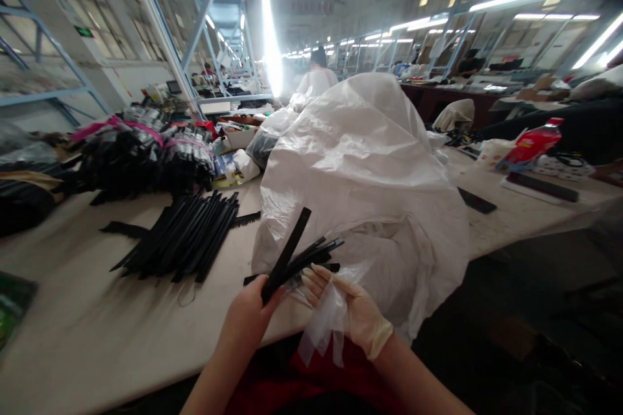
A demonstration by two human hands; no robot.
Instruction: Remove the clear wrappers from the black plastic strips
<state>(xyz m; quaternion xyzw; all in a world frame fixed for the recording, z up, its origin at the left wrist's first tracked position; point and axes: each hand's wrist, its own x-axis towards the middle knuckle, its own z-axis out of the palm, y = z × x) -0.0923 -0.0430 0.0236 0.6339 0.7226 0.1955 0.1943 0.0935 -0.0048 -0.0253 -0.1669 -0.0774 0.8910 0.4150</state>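
Observation:
My bare left hand (250, 308) is closed around the lower end of a flat black strip (291, 249), which tilts up and to the right. My right hand (357, 308) wears a pale glove and is closed on a clear plastic sleeve (327, 318) that hangs down from its fingers. Several more black strips (314, 256) lie just beyond both hands, at the edge of a big white plastic sack (350, 162). Left of my hands, a fanned pile of black strips (182, 237) rests on the table.
Bundles of wrapped black pieces tied with pink bands (129, 149) stand at the back left of the table (63, 311). On the right are a red bottle (535, 141), a dark flat object (542, 187) and a paper roll (494, 154). Another person (318, 65) is far behind the sack.

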